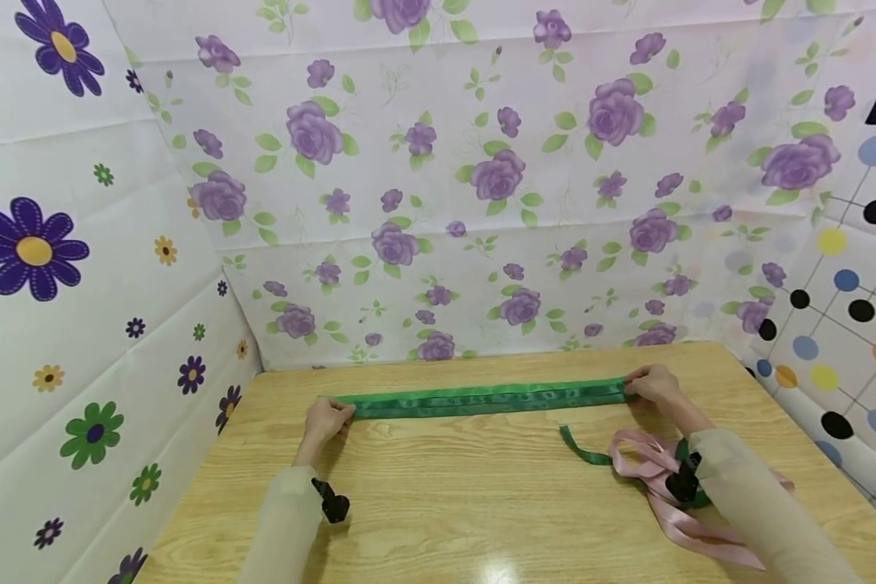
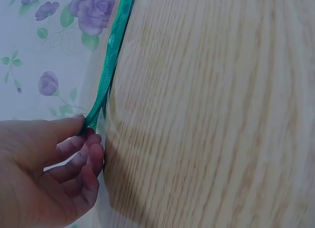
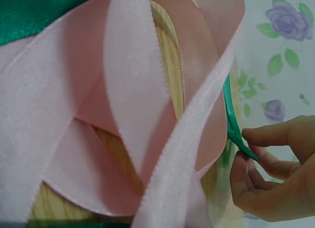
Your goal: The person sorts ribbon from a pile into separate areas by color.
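Observation:
A green satin ribbon stretches nearly straight across the far part of the table, showing a lighter strip along its far side and a darker one in front. At its left end, my left hand pinches it between thumb and fingers; the left wrist view shows the green ribbon running up from the fingertips. My right hand pinches the other end. In the right wrist view this hand grips the ribbon's tip, partly behind loops of pink ribbon.
Under and beside my right forearm lies a loose heap of pink ribbon with dark green ribbon tangled in it, one green tail pointing left. Flower-printed cloth hangs behind the wooden table; printed sheets also stand at both sides.

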`<state>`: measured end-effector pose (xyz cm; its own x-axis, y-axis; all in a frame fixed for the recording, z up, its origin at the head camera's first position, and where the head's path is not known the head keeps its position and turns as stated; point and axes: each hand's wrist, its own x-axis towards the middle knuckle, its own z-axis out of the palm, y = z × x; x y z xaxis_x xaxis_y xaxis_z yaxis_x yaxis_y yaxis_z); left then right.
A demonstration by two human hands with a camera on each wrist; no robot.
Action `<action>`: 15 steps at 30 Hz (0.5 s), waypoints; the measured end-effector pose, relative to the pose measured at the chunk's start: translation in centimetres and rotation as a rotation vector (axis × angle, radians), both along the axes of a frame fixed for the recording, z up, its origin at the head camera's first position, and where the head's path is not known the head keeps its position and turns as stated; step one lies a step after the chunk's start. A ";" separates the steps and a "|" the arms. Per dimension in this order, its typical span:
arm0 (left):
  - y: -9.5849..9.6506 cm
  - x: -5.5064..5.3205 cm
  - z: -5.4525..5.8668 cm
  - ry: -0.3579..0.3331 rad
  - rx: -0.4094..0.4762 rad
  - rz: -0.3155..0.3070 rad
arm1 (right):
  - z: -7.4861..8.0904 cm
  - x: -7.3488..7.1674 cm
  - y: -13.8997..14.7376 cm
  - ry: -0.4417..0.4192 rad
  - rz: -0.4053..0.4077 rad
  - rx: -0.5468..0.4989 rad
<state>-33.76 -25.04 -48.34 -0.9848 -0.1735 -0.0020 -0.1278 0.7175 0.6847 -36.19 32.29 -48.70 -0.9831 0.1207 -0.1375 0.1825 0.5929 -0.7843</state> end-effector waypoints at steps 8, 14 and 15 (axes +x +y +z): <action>-0.1 0.3 1.1 0.020 -0.086 0.047 | 1.1 0.7 -0.5 0.120 0.041 0.121; 0.6 0.2 1.9 0.130 -0.097 0.061 | 2.2 1.1 -1.4 0.248 0.091 0.216; 0.8 0.2 2.0 0.155 -0.108 0.054 | 2.3 1.2 -1.6 0.260 0.104 0.214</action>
